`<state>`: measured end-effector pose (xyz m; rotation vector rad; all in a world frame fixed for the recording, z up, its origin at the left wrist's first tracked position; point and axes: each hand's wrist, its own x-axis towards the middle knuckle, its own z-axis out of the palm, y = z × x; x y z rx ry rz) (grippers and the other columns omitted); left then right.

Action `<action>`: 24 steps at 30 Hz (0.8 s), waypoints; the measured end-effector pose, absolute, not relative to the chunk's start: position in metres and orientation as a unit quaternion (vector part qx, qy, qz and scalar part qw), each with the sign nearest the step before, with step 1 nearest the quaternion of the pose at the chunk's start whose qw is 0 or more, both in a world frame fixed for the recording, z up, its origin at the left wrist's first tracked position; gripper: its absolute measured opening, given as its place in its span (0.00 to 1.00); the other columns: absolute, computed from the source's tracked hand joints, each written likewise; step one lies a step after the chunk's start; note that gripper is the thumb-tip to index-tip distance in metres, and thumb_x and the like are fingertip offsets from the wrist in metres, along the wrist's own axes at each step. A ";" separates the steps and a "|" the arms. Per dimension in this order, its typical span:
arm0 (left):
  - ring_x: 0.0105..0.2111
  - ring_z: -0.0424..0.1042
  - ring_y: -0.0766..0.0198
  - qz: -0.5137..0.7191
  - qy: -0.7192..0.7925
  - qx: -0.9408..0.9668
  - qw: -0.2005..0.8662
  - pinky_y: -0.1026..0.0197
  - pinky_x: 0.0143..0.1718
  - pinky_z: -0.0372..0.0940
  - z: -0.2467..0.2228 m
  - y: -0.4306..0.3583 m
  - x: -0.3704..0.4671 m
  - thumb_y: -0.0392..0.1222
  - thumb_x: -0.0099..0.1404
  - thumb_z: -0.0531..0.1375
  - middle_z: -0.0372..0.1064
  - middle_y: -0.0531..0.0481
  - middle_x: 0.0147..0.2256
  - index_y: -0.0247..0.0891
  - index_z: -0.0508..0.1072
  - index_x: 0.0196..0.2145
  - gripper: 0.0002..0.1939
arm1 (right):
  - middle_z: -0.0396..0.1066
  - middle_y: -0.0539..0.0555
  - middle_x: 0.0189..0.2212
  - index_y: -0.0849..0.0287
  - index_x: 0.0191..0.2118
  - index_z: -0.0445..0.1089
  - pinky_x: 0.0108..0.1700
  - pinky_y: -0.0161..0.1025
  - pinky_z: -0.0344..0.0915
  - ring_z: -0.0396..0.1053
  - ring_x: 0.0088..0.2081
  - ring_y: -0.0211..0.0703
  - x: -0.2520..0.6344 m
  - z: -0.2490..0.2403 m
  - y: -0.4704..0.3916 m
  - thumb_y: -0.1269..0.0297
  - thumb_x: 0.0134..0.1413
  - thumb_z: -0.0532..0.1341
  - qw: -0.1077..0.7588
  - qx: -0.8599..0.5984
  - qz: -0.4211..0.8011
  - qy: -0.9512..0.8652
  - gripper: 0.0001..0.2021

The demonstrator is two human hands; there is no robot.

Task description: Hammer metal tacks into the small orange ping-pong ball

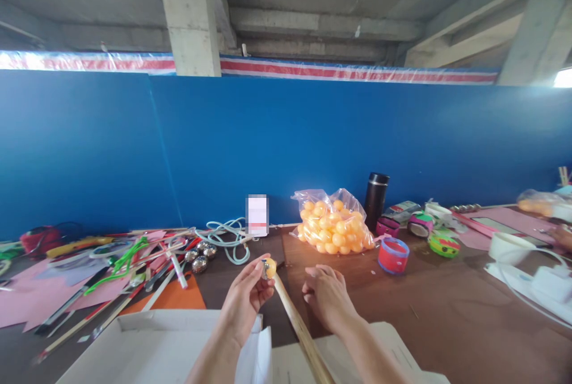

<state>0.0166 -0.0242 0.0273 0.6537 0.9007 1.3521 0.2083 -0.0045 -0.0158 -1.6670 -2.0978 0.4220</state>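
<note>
Between the thumb and fingers of my left hand (243, 297) is an orange ping-pong ball (270, 268), with a small dark and silvery piece against its left side that is too small to name. To the right, my right hand (328, 297) is apart from the ball, back upward and fingers curled in. Whatever its fingertips hold, if anything, is hidden. A long wooden handle (299, 324) lies between both hands, its dark far end just behind the ball. Beyond my right hand sits a clear plastic bag of orange balls (333, 226).
An open white box (156, 336) and cardboard (379, 342) lie in front. Steel balls (200, 263), a pale cord (227, 235) and cluttered tools and paper are at left. A red tape roll (393, 256), black flask (376, 199) and white cup (509, 250) stand at right.
</note>
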 end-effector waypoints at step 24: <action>0.26 0.67 0.69 0.565 0.397 0.290 0.663 0.67 0.26 0.65 0.025 -0.022 0.023 0.42 0.56 0.61 0.67 0.45 0.35 0.34 0.66 0.48 0.21 | 0.70 0.55 0.30 0.59 0.28 0.62 0.22 0.33 0.63 0.68 0.26 0.40 0.195 0.014 -0.018 0.57 0.49 0.58 0.500 -0.471 0.505 -0.523 0.11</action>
